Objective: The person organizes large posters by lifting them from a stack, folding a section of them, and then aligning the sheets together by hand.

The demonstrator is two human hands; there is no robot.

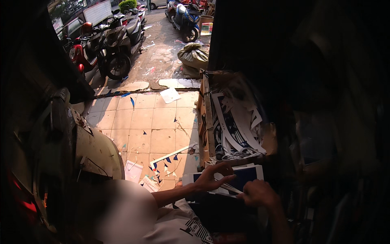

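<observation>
Low in the head view, a stack of white-bordered, dark blue printed sheets lies in front of me. My left hand reaches over the stack from the left. Its thumb and forefinger are apart, with a gap between them. My right hand is closed at the stack's near right side, its fingers curled on the end of some thin white paper strips. These strips run from the right fingers toward the left hand. Shadow hides part of the right hand's grip and the lower edge of the stack.
Beyond the stack, a wooden crate holds many curled paper offcuts. Scraps and an L-shaped white strip litter the tiled floor. A rounded pale metal body stands left. Outside are a tied sack and parked motorbikes.
</observation>
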